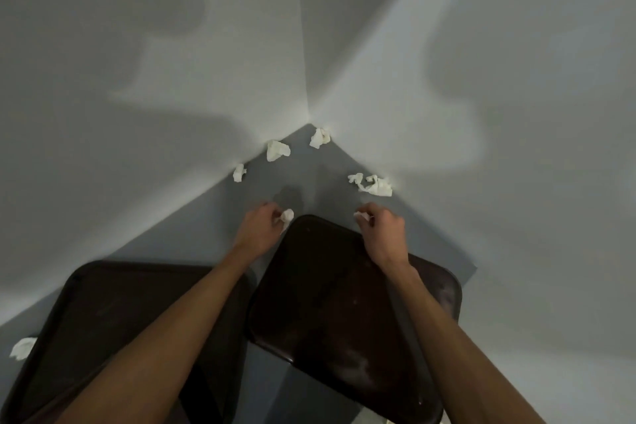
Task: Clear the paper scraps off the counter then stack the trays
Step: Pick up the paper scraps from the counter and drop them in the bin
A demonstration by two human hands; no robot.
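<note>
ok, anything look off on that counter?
Paper litters the counter: three corner scraps, a cluster by the right wall, a stray scrap beside the left tray. The right tray sits skewed to it, unstacked.

The left tray ran off bottom edge, partly under left forearm; right tray lost its near corner there. Mostly hidden were left scrap in left hand, right scrap in right hand.

no readable text, labels or numbers

open counter strip ahead, 2 walls closing the corner, 2 trays filling the near side
</note>
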